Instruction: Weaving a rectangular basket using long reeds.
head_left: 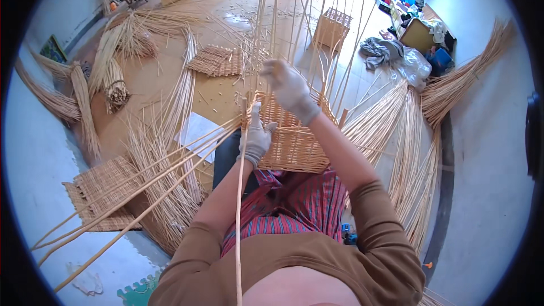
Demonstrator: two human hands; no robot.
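In the head view, the wicker basket [297, 147] sits at the person's lap, tall stakes [275, 22] rising from its far side. The gloved left hand [258, 139] touches its left side, thumb apart; I cannot tell whether its fingers grip. The gloved right hand [289, 88] is raised above the weave, fingers bent, their hold unclear. 1 long rod [238, 238] crosses the left forearm.
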